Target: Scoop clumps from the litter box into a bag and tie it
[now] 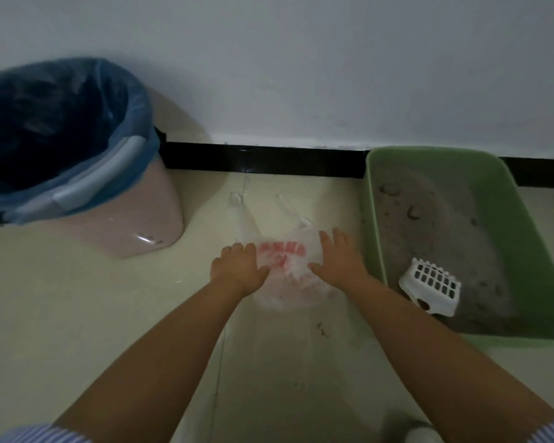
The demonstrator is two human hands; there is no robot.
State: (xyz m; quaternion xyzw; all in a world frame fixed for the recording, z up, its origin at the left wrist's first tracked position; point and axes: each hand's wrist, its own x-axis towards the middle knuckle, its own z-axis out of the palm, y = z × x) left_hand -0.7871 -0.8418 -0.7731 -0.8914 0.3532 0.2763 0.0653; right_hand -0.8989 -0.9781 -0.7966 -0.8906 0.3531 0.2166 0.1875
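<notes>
- The bin (pixel 122 215) stands at the far left against the wall (pixel 301 59), pink, with a blue liner (pixel 61 123) folded over its rim.
- The left hand (pixel 237 270) lies flat on the left part of the bag (pixel 288 276), fingers straight, gripping nothing.
- The bag is thin and clear, flat on the floor (pixel 77 314) between both hands, its two handles pointing to the wall. It has red print, too blurred to read.
- The right hand (pixel 339 260) presses the right part of the bag, fingers straight and a little spread.
- The litter box (pixel 531 251) is just beside the right hand, green, holding grey litter with dark clumps (pixel 413 214).
- The scoop (pixel 430 290), white and slotted, lies in the near part of the box.
</notes>
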